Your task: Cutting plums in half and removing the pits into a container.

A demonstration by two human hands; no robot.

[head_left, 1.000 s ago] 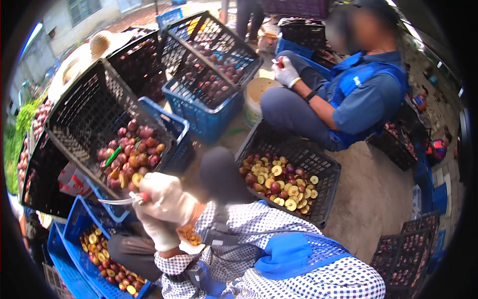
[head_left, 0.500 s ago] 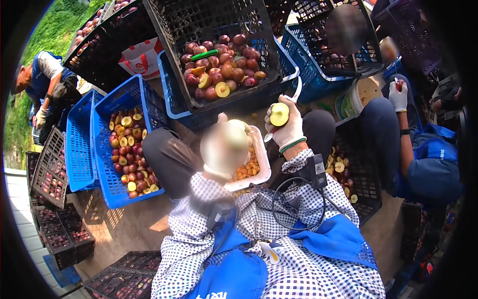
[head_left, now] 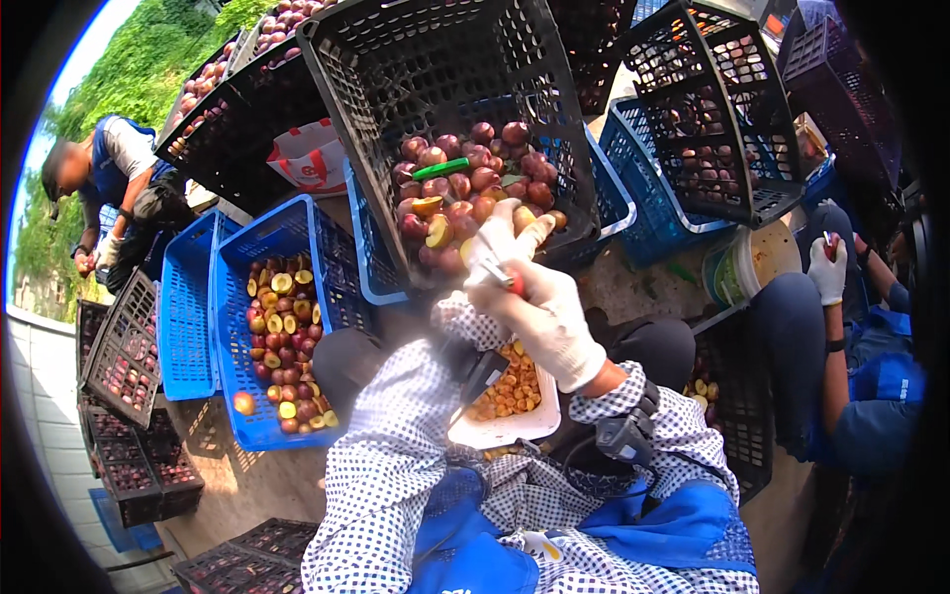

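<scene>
My left hand [head_left: 507,230], in a pale glove, reaches over the plums [head_left: 485,178] at the low end of a tilted black crate [head_left: 435,74]. Its visible fingers are spread; motion blurs them, and my right hand partly covers it. My gloved right hand [head_left: 554,322] crosses close in front, closed on a small red-handled metal tool [head_left: 510,281]. Only the tool's metal part and a bit of red show. Below my hands, between my knees, a white tray [head_left: 505,433] holds small orange-brown pieces. A bright green tool [head_left: 440,169] lies on the plums.
To the left, a blue crate [head_left: 267,436] holds plum halves, with one plum [head_left: 243,403] against its wall. A black crate [head_left: 747,445] with halves stands right of my leg. A white bucket [head_left: 727,272] sits near a co-worker's gloved hand [head_left: 827,272]. Another person [head_left: 124,178] bends at far left.
My left hand has moved up and forward to the plums. My right hand has come left and lower; the plum half it held is gone. The view has shifted slightly.
</scene>
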